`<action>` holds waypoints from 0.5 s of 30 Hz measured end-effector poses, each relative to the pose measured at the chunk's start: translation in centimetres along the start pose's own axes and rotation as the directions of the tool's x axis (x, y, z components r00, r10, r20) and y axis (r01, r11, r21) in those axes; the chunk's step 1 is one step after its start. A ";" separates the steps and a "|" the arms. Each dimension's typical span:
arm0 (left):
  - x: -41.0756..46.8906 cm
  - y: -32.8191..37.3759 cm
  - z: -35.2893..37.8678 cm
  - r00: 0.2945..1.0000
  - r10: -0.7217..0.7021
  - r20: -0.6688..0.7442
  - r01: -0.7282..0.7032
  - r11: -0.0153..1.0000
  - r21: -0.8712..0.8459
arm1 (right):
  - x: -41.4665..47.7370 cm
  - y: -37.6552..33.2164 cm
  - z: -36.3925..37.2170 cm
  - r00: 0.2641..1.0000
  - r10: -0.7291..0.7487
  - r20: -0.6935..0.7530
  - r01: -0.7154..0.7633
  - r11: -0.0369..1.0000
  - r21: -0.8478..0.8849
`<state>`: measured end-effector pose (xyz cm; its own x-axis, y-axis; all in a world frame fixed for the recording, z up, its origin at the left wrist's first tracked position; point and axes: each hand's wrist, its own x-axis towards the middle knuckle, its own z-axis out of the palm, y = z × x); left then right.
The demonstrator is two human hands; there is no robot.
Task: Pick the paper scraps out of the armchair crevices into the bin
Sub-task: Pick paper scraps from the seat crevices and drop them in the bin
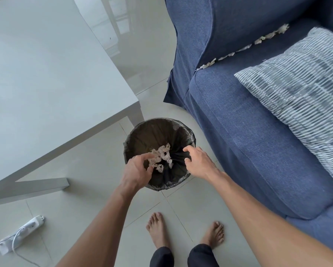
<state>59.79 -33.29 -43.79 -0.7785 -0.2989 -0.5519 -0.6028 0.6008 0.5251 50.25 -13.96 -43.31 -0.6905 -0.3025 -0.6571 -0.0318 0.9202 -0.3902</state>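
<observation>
My two hands, left (136,171) and right (197,162), hover spread and empty above one bin (142,135); scraps (161,157) inside clump uncountably.

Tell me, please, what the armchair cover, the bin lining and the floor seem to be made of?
Armchair cover: woven blue fabric, matte, probably cotton or a blend; a fine diagonal weave and stitched seams show.
Bin lining: thin dark plastic bag; it wrinkles and shines slightly at the rim.
Floor: pale glossy tiles, likely ceramic or porcelain; grout lines and reflections are visible.
</observation>
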 end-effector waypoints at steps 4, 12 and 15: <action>-0.4 1.7 -0.2 0.988 0.097 -0.120 -0.096 0.995 0.018 | -0.7 0.6 -2.0 0.981 -0.066 -0.185 0.074 0.997 0.037; 2.0 12.5 -2.0 0.917 0.327 -0.231 -0.305 0.944 0.124 | -1.6 2.3 -14.5 0.757 -0.221 -0.615 0.227 0.971 -0.070; 2.6 17.5 -1.6 0.873 0.437 -0.216 -0.399 0.895 0.201 | -2.0 4.3 -19.4 0.680 -0.259 -0.685 0.219 0.965 -0.148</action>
<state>46.94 -24.74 -34.94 -0.9810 -0.1580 -0.1125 -0.1940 0.8054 0.5600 37.48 -4.52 -31.14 -0.9569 -0.2741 0.0962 -0.2885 0.8580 -0.4249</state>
